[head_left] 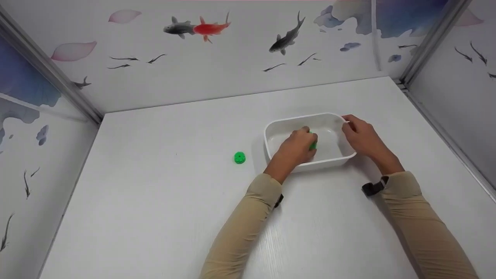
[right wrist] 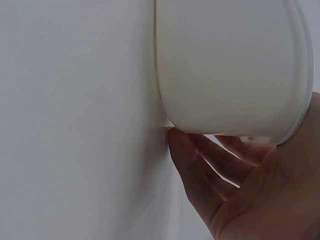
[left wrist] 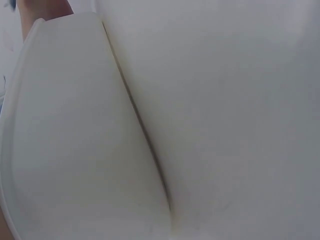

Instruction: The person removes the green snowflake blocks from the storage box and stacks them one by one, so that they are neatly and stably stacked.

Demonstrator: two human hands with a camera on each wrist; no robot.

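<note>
A white rectangular plastic tub [head_left: 329,161] stands on the white table. My left hand [head_left: 296,147] reaches down into it and grips a green piece [head_left: 313,145], mostly covered by the fingers, so its shape cannot be made out. At the tub's right end my right hand [head_left: 360,135] holds the rim. In the right wrist view the fingers [right wrist: 192,170] lie along the outside of the tub wall. A small round green piece with holes, like a toy wheel [head_left: 240,157], lies on the table left of the tub.
The white tabletop [head_left: 155,193] runs up to a back panel [head_left: 232,77] printed with fish and petals. Side panels on metal posts [head_left: 434,42] bound it left and right. The tub's outer wall [left wrist: 85,125] fills much of the left wrist view.
</note>
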